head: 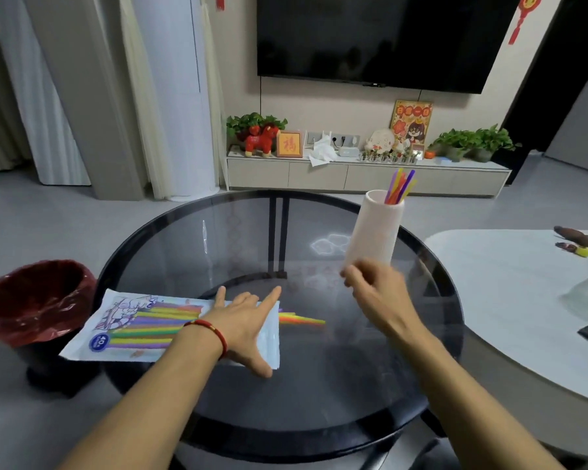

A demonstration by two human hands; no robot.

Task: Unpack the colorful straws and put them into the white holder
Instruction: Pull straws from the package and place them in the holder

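Observation:
The white holder (374,228) leans over the round glass table (218,232), its top tipped to the right, with several colorful straws (400,186) sticking out of it. My right hand (375,286) is blurred, and its curled fingers grip the holder's bottom end. The straw package (140,325) lies flat at the table's left side, printed with rainbow stripes. On the package's open right end rests my left hand (245,320), fingers spread and pressing down. A few loose straws (302,320) poke out of that opening onto the glass.
A bin with a red liner (34,300) stands on the floor left of the table. A white table (510,300) with small items sits at the right. A TV cabinet (364,174) with plants lines the back wall.

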